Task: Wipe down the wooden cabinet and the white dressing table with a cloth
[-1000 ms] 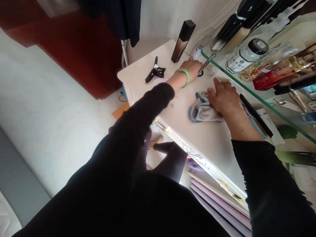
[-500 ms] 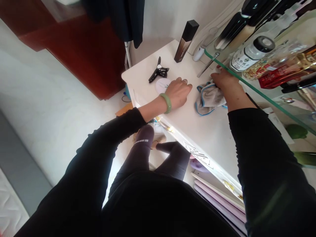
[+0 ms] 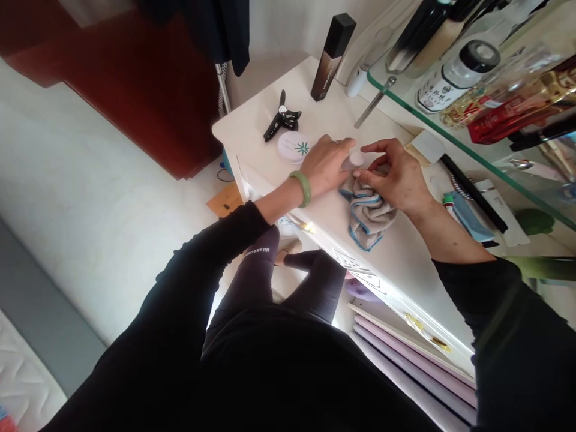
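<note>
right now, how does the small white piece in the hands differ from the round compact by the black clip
The round compact is clearly larger than the small white piece. The compact bears a green leaf print; the piece looks plain. The compact lies free on the table; the piece is pinched between the left hand and right hand, over the cloth. Both are white and round.

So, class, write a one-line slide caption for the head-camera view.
Left hand and right hand together hold a small white item by a blue-edged cloth on a white dresser.
</note>
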The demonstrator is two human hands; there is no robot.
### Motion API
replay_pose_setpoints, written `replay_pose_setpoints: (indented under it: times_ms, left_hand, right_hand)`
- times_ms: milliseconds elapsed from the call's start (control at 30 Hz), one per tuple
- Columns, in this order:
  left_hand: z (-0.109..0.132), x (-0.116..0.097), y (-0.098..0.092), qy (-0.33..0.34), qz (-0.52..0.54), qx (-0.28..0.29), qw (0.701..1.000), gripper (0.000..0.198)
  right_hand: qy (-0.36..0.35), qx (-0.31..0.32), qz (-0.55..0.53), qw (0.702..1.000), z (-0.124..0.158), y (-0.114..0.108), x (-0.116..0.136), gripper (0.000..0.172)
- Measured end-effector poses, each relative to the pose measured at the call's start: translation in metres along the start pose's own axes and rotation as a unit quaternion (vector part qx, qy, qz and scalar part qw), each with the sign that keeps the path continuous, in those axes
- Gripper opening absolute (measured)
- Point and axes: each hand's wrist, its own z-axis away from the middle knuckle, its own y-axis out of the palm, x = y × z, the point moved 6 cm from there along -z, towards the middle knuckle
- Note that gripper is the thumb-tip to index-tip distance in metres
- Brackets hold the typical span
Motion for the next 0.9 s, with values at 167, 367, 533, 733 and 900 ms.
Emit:
replay_pose_setpoints:
  times_ms: [167, 367, 533, 733, 900]
  left_hand:
    - [-0.015, -0.002, 0.005, -0.021, -0.007, 0.024, 0.999, 0.043]
    - [-0.018, -0.002, 0.001, -0.026, -0.002, 0.026, 0.999, 0.034]
    - [-0.012, -0.007, -0.005, -0.013, -0.031, 0.050, 0.998, 0.032]
    - [-0.013, -0.008, -0.004, -0.006, -0.039, 0.035, 0.999, 0.028]
    - [-0.007, -0.006, -0.006, -0.006, -0.039, 0.009, 0.999, 0.025]
  right_hand:
    - [-0.058, 0.019, 0.051, 0.997, 0.039, -0.004, 0.002, 0.043]
    - [0.019, -0.066, 0.026, 0.997, 0.039, -0.016, -0.019, 0.025]
    - [-0.020, -0.102, -0.005, 0.995, -0.002, 0.000, -0.003, 0.029]
    - [0.025, -0.048, 0.017, 0.998, -0.019, 0.011, -0.012, 0.032]
    - [0.091, -0.137, 0.017, 0.986, -0.036, -0.016, -0.038, 0.036]
